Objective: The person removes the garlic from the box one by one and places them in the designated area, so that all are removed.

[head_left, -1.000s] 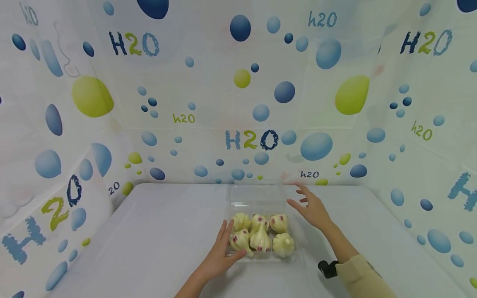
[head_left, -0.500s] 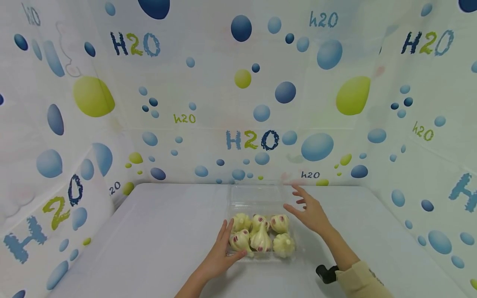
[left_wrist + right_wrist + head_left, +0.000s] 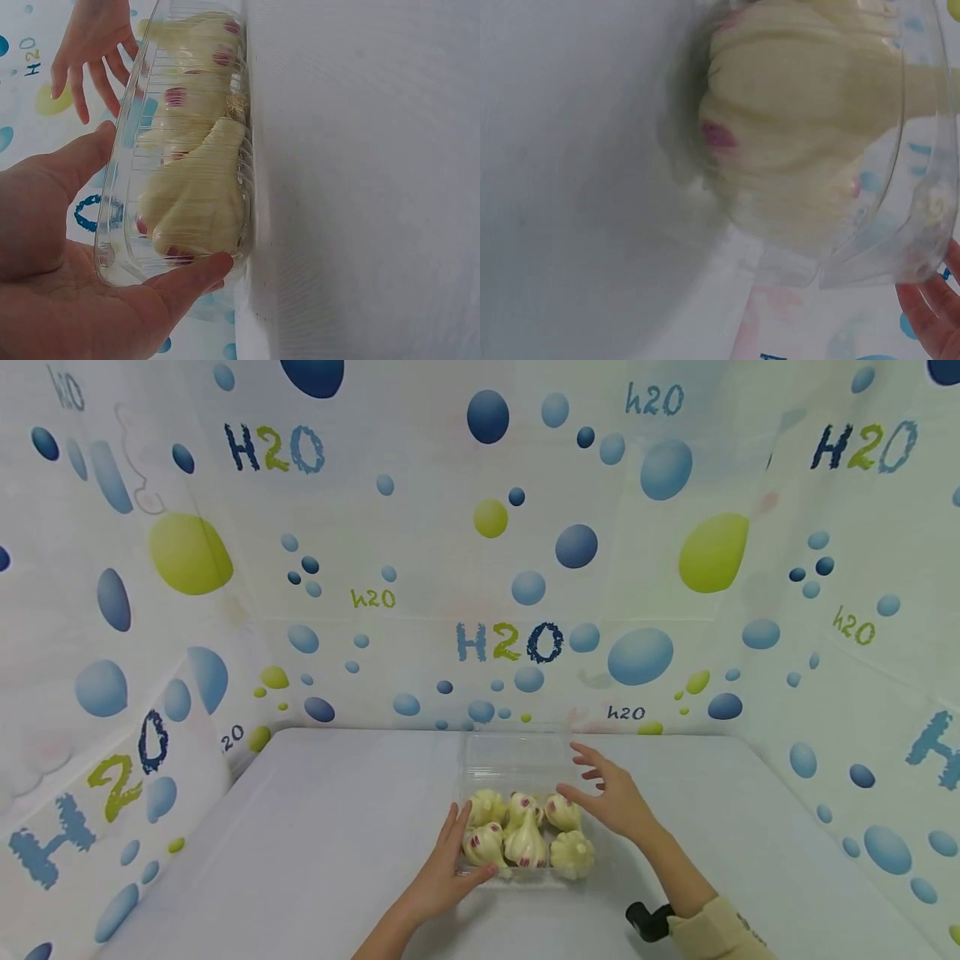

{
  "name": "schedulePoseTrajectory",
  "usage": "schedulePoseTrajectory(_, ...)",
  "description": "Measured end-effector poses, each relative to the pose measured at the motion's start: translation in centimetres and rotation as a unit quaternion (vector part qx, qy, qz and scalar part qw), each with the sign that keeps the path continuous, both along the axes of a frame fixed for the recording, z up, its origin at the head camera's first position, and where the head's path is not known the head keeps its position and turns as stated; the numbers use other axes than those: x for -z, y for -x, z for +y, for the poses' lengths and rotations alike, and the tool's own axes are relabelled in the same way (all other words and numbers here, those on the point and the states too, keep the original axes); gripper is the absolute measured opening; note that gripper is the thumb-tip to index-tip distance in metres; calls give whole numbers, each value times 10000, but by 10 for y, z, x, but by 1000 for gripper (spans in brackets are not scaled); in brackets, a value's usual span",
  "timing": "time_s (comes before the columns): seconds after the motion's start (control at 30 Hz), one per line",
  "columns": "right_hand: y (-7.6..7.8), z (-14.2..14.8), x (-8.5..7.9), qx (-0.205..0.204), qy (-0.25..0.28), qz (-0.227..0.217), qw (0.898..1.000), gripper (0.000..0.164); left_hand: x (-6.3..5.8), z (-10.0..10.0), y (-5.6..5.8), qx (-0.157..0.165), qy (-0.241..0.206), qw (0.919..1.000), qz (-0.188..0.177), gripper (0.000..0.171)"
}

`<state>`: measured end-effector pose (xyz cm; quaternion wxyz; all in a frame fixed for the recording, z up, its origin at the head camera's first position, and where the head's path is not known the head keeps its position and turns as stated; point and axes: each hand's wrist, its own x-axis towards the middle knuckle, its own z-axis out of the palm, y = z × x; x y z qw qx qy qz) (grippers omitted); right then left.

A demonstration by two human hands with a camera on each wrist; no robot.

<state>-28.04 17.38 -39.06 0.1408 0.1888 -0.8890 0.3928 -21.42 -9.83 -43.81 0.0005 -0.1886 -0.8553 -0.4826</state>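
A clear plastic clamshell container (image 3: 525, 878) sits on the white table, its lid (image 3: 517, 750) folded back. Several cream garlic bulbs (image 3: 525, 845) with purplish patches fill it in two rows. At the front left corner, my left hand (image 3: 448, 872) touches the side with extended fingers and thumb; the left wrist view shows the garlic bulbs (image 3: 199, 187) through the ribbed wall. My right hand (image 3: 618, 797) hovers by the rear right edge, fingers spread and holding nothing, its thumb near a garlic bulb. In the right wrist view a garlic bulb (image 3: 795, 127) looms large and blurred.
White table surface (image 3: 337, 827) extends on both sides of the container. Behind and at the sides hangs a white sheet (image 3: 420, 527) printed with bubbles and H2O lettering. A black device (image 3: 648, 921) hangs at the right sleeve (image 3: 716, 931).
My right hand has moved left and slightly down, closer to the container's rear right edge. My left hand stays at the front left corner; the garlic bulbs have not moved.
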Motion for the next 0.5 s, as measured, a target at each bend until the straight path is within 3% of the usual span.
schedulePoseTrajectory(0.5, -9, -22, -1, -453, 66, -570, 9973, 65, 1, -1, 1, 51, -100, 9999, -46, 90)
